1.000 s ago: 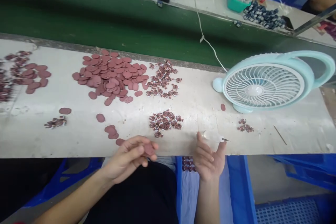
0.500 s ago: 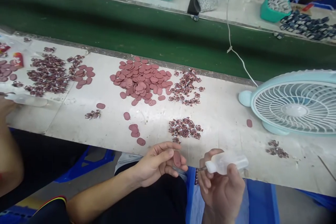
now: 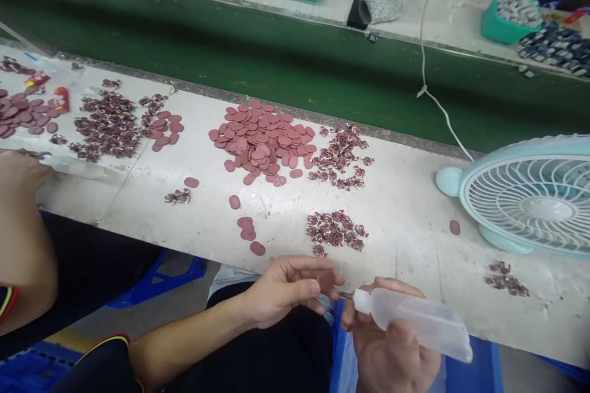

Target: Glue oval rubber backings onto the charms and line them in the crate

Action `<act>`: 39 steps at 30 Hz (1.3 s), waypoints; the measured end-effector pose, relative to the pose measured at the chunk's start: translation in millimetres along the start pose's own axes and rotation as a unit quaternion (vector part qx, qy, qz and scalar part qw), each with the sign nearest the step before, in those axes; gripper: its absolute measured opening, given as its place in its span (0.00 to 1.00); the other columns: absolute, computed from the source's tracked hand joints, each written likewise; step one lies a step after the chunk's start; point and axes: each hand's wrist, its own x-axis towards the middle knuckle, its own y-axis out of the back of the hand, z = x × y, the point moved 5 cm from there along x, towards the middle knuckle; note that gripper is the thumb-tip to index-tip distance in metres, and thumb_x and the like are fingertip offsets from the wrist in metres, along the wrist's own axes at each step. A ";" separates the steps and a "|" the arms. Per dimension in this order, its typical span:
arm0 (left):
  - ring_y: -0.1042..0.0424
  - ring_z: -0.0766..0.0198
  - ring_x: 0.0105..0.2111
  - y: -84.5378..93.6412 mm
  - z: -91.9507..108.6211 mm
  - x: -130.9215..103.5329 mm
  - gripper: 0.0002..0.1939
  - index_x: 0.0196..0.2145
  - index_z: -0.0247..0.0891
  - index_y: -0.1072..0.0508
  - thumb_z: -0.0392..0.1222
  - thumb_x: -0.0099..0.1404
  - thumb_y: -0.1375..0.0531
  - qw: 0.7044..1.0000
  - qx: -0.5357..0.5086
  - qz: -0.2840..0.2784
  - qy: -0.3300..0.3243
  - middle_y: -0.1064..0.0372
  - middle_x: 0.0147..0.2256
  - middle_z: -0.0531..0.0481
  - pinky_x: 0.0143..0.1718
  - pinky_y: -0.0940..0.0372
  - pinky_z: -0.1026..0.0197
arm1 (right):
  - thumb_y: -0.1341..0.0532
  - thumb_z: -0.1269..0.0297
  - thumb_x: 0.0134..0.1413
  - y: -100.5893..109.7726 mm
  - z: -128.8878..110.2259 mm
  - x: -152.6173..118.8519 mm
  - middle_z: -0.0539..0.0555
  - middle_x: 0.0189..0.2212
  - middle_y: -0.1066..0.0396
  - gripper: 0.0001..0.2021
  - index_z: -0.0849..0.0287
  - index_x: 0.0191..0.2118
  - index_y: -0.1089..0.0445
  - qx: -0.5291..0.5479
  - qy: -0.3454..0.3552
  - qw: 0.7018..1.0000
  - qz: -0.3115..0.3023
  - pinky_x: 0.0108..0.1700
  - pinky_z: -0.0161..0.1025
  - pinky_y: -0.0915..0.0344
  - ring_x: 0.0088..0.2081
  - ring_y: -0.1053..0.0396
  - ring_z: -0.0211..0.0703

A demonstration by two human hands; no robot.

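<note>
- Loose discs (image 3: 246, 228), just your side of the disc pile (image 3: 262, 141), could get knocked by your left forearm.
- Your left hand (image 3: 276, 295), right of that pile and nearer you, pinches a disc (image 3: 326, 281); a slack pinch might let it twist.
- Your right hand (image 3: 391, 353), farther right of the pile, grips the bottle (image 3: 428, 322); oversqueezing could spill its contents (whatever they are), and drifting might jab fingertips.
</note>
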 end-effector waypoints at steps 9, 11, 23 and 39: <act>0.25 0.61 0.37 -17.0 9.0 3.0 0.18 0.52 0.39 0.19 0.46 0.66 0.32 0.996 -0.014 -0.074 -0.044 0.22 0.41 0.41 0.47 0.31 0.53 | 0.33 0.58 0.54 -10.5 -1.4 -8.5 0.51 0.26 0.27 0.11 0.60 0.38 0.26 -0.083 0.116 0.985 0.093 0.15 0.42 0.32 0.15 0.31 0.43; 0.25 0.61 0.36 -17.6 9.3 3.7 0.18 0.52 0.39 0.19 0.45 0.66 0.32 0.996 -0.016 -0.080 -0.047 0.22 0.42 0.41 0.47 0.31 0.52 | 0.33 0.58 0.54 -10.4 -1.3 -8.3 0.50 0.23 0.27 0.11 0.60 0.39 0.26 -0.086 0.109 0.987 0.081 0.16 0.42 0.32 0.15 0.31 0.44; 0.23 0.60 0.35 -10.8 4.7 2.2 0.18 0.50 0.38 0.18 0.45 0.63 0.29 0.999 -0.030 -0.037 -0.024 0.20 0.43 0.40 0.46 0.29 0.52 | 0.35 0.62 0.51 -15.3 -5.7 -10.9 0.49 0.21 0.28 0.07 0.57 0.36 0.26 -0.065 0.055 0.991 0.107 0.16 0.45 0.34 0.16 0.31 0.47; 0.20 0.60 0.35 -3.5 -0.2 0.6 0.20 0.47 0.38 0.18 0.47 0.58 0.26 1.000 -0.011 0.002 0.004 0.18 0.45 0.39 0.45 0.27 0.55 | 0.37 0.62 0.53 -12.0 -4.2 -13.2 0.53 0.22 0.25 0.09 0.57 0.40 0.26 -0.045 0.036 0.997 0.049 0.23 0.47 0.31 0.20 0.29 0.49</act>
